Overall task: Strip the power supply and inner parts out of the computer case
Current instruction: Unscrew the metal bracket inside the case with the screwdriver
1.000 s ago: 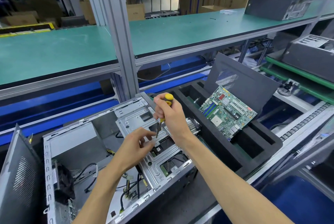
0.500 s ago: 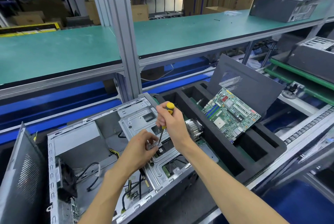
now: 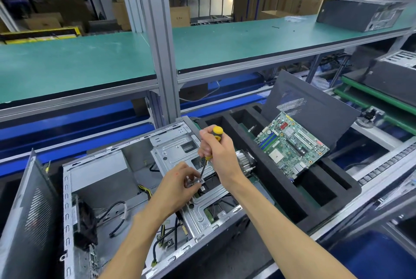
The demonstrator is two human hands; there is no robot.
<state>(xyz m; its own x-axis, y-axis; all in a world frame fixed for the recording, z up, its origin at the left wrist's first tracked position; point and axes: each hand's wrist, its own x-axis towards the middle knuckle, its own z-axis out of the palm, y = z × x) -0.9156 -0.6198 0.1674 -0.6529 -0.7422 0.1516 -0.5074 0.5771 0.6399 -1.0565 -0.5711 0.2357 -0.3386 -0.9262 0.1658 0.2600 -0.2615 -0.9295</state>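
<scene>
Head view: circuit board (image 3: 290, 145) already out in tray (image 3: 337, 191); right hand (image 3: 219, 152) grips screwdriver (image 3: 213, 141), left hand (image 3: 177, 185) pinches bracket (image 3: 180, 150) inside case (image 3: 67, 188).

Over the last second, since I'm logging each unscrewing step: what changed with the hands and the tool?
The left hand closed in from open fingers to pinch at the screwdriver tip on the metal bracket. The right hand still grips the yellow handle, shaft upright. The computer case and the motherboard in the foam tray stayed put.
</scene>
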